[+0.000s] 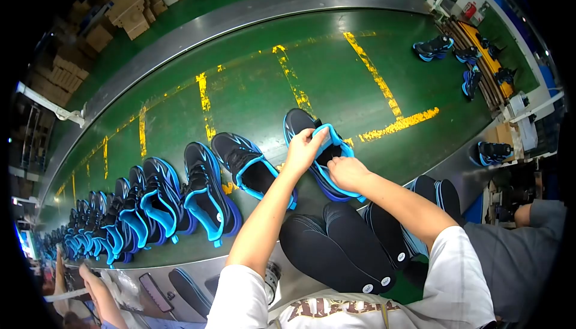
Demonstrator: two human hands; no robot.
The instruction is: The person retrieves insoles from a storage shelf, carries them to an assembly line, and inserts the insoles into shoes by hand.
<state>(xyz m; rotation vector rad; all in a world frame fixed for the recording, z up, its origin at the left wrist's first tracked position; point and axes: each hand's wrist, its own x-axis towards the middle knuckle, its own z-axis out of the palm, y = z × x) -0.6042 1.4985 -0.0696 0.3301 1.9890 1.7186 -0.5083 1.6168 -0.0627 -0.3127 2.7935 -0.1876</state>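
Observation:
A black sneaker with blue lining (296, 121) rests on the green conveyor belt (246, 101), toe pointing away from me. My left hand (302, 150) pinches the edge of its opening near the tongue. At the same opening, my right hand (348, 173) has its fingers curled down inside the collar; what they hold, if anything, is hidden. Just left stands another black and blue sneaker (243, 159), untouched. Close to my body, several black insoles (315, 251) with round white stickers lie in overlapping piles.
A long row of sneakers (157, 194) runs down the belt's left side. Yellow lines (375, 77) mark the belt. More sneakers (432, 48) sit at the far right, near a yellow-edged rack (483, 53). Other people work at both sides. Cardboard boxes (129, 14) are stacked beyond the metal edge.

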